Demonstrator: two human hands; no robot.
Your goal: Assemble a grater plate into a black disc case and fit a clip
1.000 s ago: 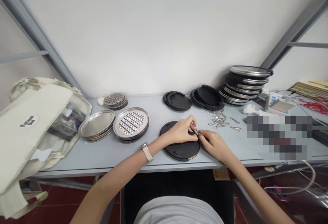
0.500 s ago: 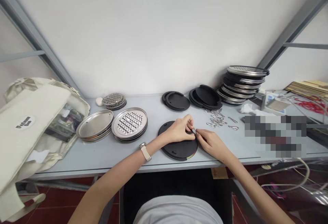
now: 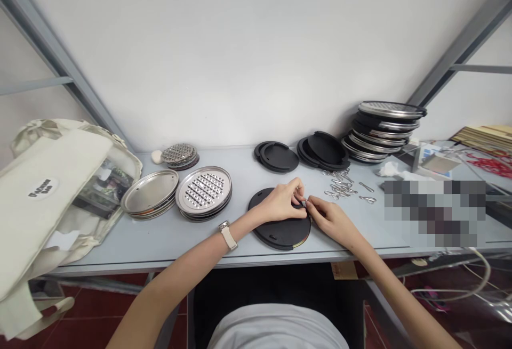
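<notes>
A round black disc lies near the front edge of the desk, with a thin yellow and red line at its lower right rim. My left hand rests over its upper part, fingers bent and closed at the right rim. What it pinches is too small to make out. From the right, my right hand meets it there, thumb and forefinger pressed together on something small at the rim. Behind my right hand lies a pile of small metal clips.
Grater plates and plain metal plates are stacked on the left, smaller graters behind. Black discs and black trays stand by the wall. A tall stack is at right, a cream bag far left.
Both hands stay at the disc's right rim, with the right fingertips slightly shifted. The whole view has moved a little.
</notes>
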